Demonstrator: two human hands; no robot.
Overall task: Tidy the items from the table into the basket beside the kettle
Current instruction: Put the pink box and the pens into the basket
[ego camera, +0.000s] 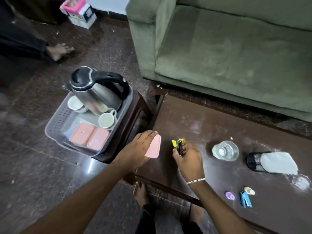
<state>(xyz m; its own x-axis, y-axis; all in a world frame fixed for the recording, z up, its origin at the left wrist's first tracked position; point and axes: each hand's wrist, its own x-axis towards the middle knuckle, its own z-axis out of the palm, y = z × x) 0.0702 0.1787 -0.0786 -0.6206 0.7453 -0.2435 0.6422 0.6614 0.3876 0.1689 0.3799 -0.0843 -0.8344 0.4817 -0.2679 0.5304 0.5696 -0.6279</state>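
Note:
My left hand (pixel 138 148) grips a pink lidded box (pixel 154 146) at the left end of the dark brown table (pixel 211 125). To its right, my right hand (pixel 189 157) holds a yellow and black stapler (pixel 179 145) just above the table. Left of the table, a grey perforated basket (pixel 59 122) sits on a dark stool. It holds a steel kettle (pixel 96 92), two pink boxes (pixel 89 135) and white cups (pixel 107 119). On the table lie a clear glass (pixel 225 150), a black mesh holder with a grey cloth (pixel 271 162), a blue stapler (pixel 245 199) and a purple item (pixel 230 195).
A green sofa (pixel 228 48) stands behind the table. Another person's bare foot (pixel 59 51) rests on the floor at the far left. A pink and white box (pixel 79 12) stands on the floor at the top. My own foot (pixel 141 193) is by the table's near edge.

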